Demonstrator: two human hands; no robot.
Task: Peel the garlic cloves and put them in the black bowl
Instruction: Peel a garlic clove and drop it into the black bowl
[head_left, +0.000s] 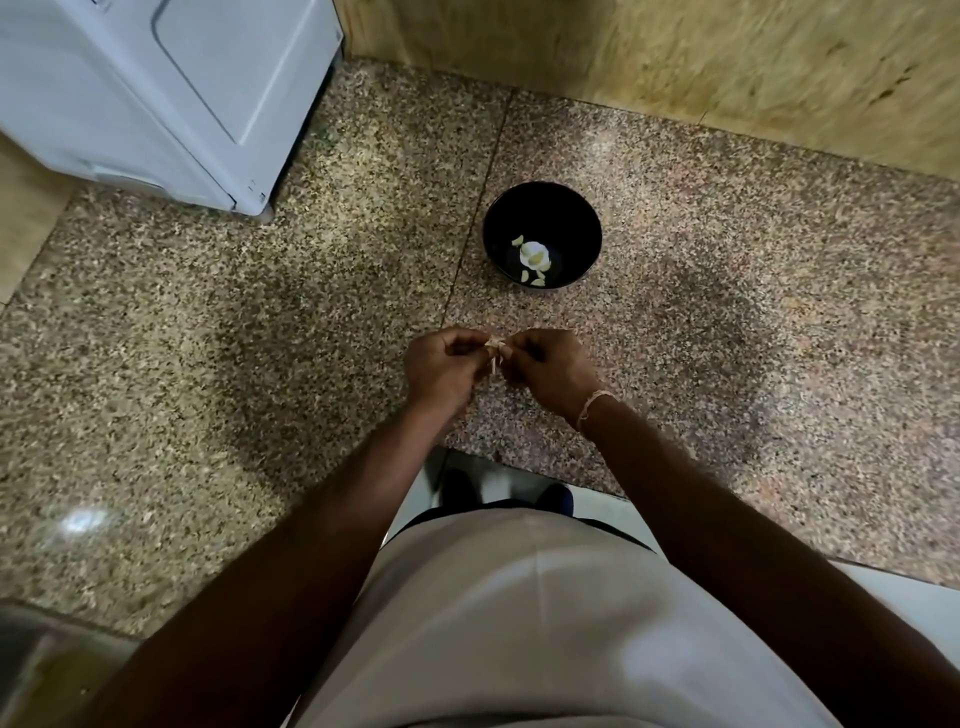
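While both work above the desk (208, 322):
Bowl (571, 208): one, black.
Cloves (535, 257) inside: about five.
Left hand (441, 371): pinching clove (496, 344).
Right hand (550, 371): pinching its skin.

Cloves (534, 255) in bowl (582, 218) on counter (260, 338), appliance (156, 93) behind-left

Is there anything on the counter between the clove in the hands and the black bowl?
Nothing visible. The garlic clove is pinched between the left hand and right hand; only bare granite counter lies between them and the black bowl.
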